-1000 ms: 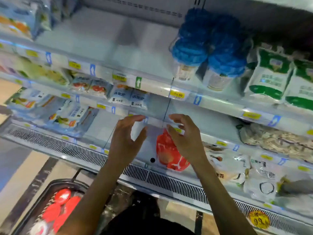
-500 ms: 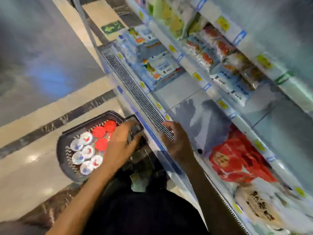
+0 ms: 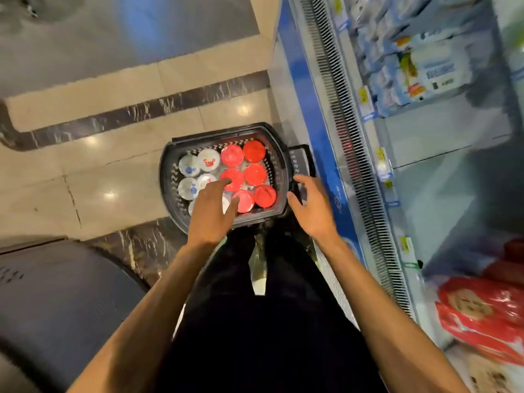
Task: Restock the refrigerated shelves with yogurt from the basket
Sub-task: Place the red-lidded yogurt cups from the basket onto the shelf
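The left hand is over the basket with its fingers spread wide. It holds nothing. Its first finger and thumb reach to two of the red-lidded yogurt cups, but the picture is too blurry to tell if they touch the lids.

The right hand is also spread wide and holds nothing. It is just beside the basket's right rim, near the basket handle, which lies folded down on that side.

The yogurt is all inside the basket. Six cups with red lids stand in the right half. The white-lidded yogurt cups stand in the left half, and the left hand hides part of one.

The black basket sits on the shiny tiled floor, right in front of the person's dark trousers.

To the right of the basket is the fridge case, with a blue front edge and a long air grille. Past the grille there is a bare shelf. Farther from the basket along the shelf are blue and white packs. Nearer the person lie red packs.
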